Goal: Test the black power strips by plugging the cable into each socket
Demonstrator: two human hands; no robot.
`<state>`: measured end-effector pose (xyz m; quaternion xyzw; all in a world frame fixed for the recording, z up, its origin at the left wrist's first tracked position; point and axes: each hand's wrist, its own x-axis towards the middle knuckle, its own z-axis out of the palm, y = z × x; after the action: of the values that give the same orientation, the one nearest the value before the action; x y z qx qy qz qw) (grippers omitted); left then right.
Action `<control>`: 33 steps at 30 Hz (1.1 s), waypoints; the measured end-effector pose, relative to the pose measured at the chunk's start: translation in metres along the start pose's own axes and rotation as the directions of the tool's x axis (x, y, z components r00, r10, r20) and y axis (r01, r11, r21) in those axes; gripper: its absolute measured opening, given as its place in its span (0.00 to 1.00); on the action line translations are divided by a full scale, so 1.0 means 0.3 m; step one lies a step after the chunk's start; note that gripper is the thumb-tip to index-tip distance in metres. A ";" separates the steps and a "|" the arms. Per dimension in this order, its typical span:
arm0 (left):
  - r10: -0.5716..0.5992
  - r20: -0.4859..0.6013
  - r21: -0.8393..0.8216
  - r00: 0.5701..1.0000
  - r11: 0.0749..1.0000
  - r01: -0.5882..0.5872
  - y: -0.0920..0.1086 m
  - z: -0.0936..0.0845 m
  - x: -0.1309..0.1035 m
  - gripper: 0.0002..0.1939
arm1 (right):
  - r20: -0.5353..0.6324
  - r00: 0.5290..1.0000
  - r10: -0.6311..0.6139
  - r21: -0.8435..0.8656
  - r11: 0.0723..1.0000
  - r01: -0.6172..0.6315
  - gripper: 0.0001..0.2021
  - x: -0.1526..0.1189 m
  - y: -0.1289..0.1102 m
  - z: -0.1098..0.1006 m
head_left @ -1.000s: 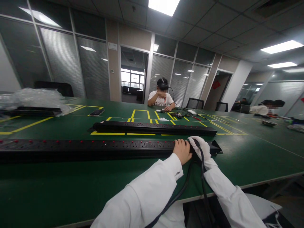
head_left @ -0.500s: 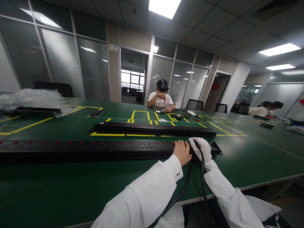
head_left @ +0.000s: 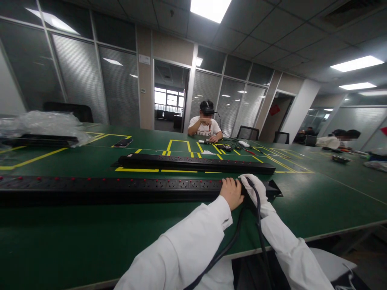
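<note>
A long black power strip (head_left: 121, 189) with sockets and red dots lies across the green table. Near its right end my left hand (head_left: 232, 193), bare, has its fingers wrapped over the strip. Just right of it my right hand (head_left: 256, 193), in a white glove, is closed on a black cable (head_left: 258, 209) at the strip's end; the spot where cable and strip meet is hidden by the hands. The cable loops down over the table's front edge. Behind lies a second black power strip (head_left: 196, 164).
The green table (head_left: 317, 193) bears yellow tape marks, a phone (head_left: 123, 142), clear plastic wrap (head_left: 45, 127) at the left and a metal dish (head_left: 341, 159) at the right. A person (head_left: 205, 125) sits across, beside tangled cables (head_left: 231, 144).
My right hand has shifted very slightly left. My left hand stays where it was on the strip.
</note>
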<state>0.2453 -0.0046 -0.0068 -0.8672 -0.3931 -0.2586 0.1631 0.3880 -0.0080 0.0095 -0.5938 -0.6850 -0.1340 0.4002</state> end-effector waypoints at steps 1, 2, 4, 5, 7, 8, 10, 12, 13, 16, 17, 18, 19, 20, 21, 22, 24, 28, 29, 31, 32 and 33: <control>0.003 0.003 -0.001 1.000 1.000 -0.003 0.000 -0.002 0.000 0.33 | 0.006 1.000 0.012 0.004 1.000 -0.012 0.16 0.000 0.000 0.000; 0.005 0.007 -0.001 1.000 1.000 -0.005 -0.001 -0.004 -0.001 0.33 | 0.010 1.000 0.023 0.007 1.000 -0.023 0.16 0.000 0.000 0.000; 0.008 0.014 0.002 1.000 1.000 -0.008 -0.001 -0.008 -0.001 0.32 | 0.015 0.999 0.036 0.010 0.999 -0.036 0.16 -0.001 0.000 -0.002; 0.008 0.016 0.006 1.000 1.000 -0.008 -0.002 -0.009 -0.002 0.32 | 0.015 0.999 0.036 0.011 0.999 -0.036 0.16 -0.002 0.000 -0.003; 0.007 0.014 0.012 1.000 1.000 -0.008 -0.002 -0.009 -0.002 0.32 | 0.003 1.000 0.028 0.008 1.000 -0.028 0.16 -0.004 0.001 -0.006; 0.009 0.012 0.013 1.000 1.000 -0.009 -0.002 -0.009 -0.002 0.32 | -0.007 1.000 0.021 0.003 1.000 -0.021 0.16 -0.005 0.000 -0.007; 0.012 0.006 0.013 1.000 1.000 -0.012 -0.002 -0.007 -0.002 0.33 | -0.023 1.000 0.002 -0.016 1.000 -0.002 0.16 -0.007 -0.001 -0.009; 0.018 0.007 0.010 1.000 1.000 -0.018 -0.003 -0.004 -0.001 0.33 | -0.031 0.999 -0.017 -0.038 0.999 0.016 0.16 -0.008 -0.005 -0.012; 0.019 0.008 0.009 1.000 1.000 -0.019 -0.004 -0.003 -0.001 0.33 | -0.034 0.999 -0.024 -0.047 0.999 0.022 0.16 -0.008 -0.007 -0.013; 0.022 0.006 0.004 1.000 1.000 -0.023 -0.005 0.001 0.000 0.33 | -0.045 0.999 -0.030 -0.059 0.998 0.027 0.16 -0.010 -0.013 -0.017; 0.022 0.003 0.004 1.000 1.000 -0.022 -0.005 0.002 0.000 0.33 | -0.046 0.998 -0.031 -0.061 0.998 0.028 0.16 -0.010 -0.014 -0.018; 0.023 0.001 0.004 1.000 1.000 -0.023 -0.005 0.002 0.000 0.33 | -0.046 0.998 -0.032 -0.060 0.998 0.029 0.16 -0.010 -0.014 -0.018; 0.022 0.000 0.004 1.000 1.000 -0.022 -0.005 0.002 0.000 0.33 | -0.043 0.999 -0.031 -0.058 0.998 0.029 0.16 -0.010 -0.013 -0.018; 0.022 0.000 0.005 1.000 1.000 -0.022 -0.005 0.002 -0.001 0.33 | -0.039 0.999 -0.030 -0.053 0.998 0.028 0.16 -0.010 -0.012 -0.018; 0.021 0.000 0.006 1.000 1.000 -0.021 -0.005 0.002 -0.001 0.33 | -0.034 0.999 -0.025 -0.045 0.999 0.024 0.16 -0.010 -0.011 -0.016; 0.020 0.000 0.007 1.000 1.000 -0.020 -0.004 0.001 -0.001 0.33 | -0.030 0.999 -0.017 -0.035 0.999 0.016 0.16 -0.009 -0.009 -0.014; 0.016 0.001 0.008 1.000 1.000 -0.016 -0.003 0.000 -0.001 0.33 | -0.026 1.000 0.012 -0.010 1.000 -0.012 0.15 -0.007 -0.006 -0.008; 0.006 -0.001 0.002 1.000 1.000 -0.006 -0.001 0.000 -0.001 0.32 | -0.019 0.996 0.086 0.005 0.996 -0.086 0.15 -0.001 -0.005 0.005; 0.005 -0.001 0.001 1.000 1.000 -0.005 -0.001 0.000 0.000 0.32 | -0.020 0.995 0.097 -0.001 0.995 -0.097 0.15 -0.001 -0.007 0.006; 0.007 -0.001 0.003 1.000 1.000 -0.007 0.000 0.001 0.000 0.32 | -0.026 0.994 0.106 -0.014 0.994 -0.106 0.15 -0.001 -0.010 0.005; 0.008 -0.002 0.005 1.000 1.000 -0.008 0.000 0.002 0.001 0.32 | -0.031 0.994 0.103 -0.015 0.995 -0.103 0.14 -0.001 -0.012 0.004; 0.010 -0.003 0.006 1.000 1.000 -0.010 0.000 0.002 0.001 0.32 | -0.034 0.995 0.093 -0.012 0.996 -0.093 0.14 -0.002 -0.013 0.001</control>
<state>0.2456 -0.0042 -0.0070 -0.8683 -0.3891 -0.2578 0.1678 0.3842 -0.0094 0.0101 -0.6255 -0.6489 -0.1300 0.4132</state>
